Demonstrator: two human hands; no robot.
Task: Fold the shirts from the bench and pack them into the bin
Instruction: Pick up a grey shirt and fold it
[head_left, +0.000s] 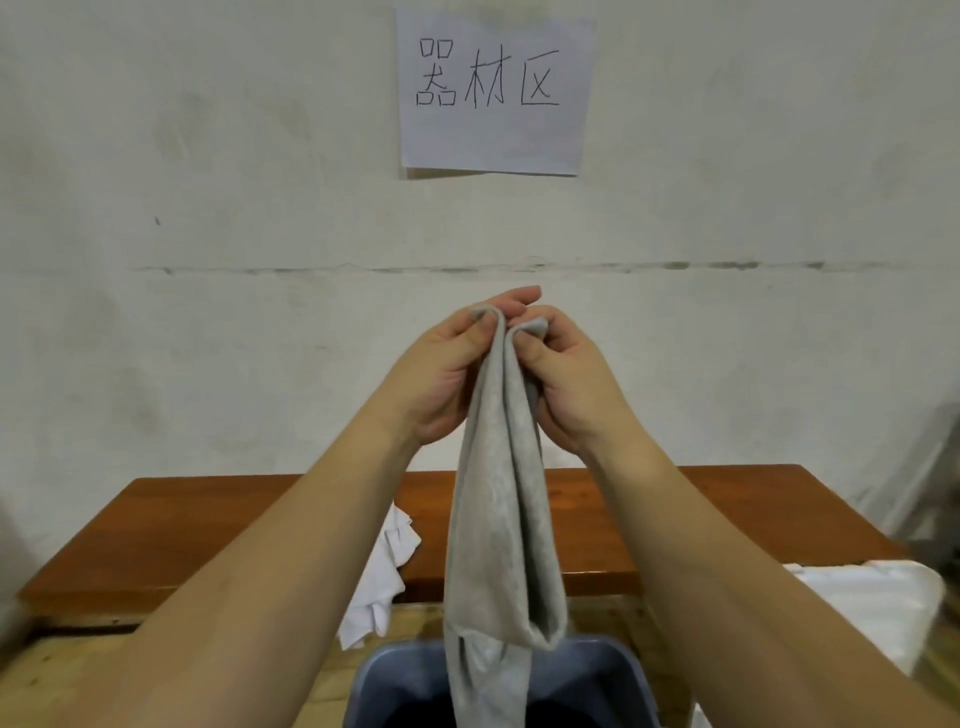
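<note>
A pale, scuffed wall (208, 208) filled most of the head view, and a paper sign (493, 91) with handwritten characters was fixed high on it. Below, a reddish wooden bench (675, 519) ran across the frame. A grey shirt (501, 519) was held up in front of the bench, doubled lengthwise and hanging straight down, its lower end reaching into the blue-grey bin (613, 680) at the bottom edge. A white shirt (384, 566) lay crumpled over the bench's near edge (partly hidden by the left forearm), and more white fabric (872, 608) lay at the right. The grey shirt's top edge was pinched by the left hand (441, 374) and the right hand (576, 384), brought close together, thumbs toward the camera.
</note>
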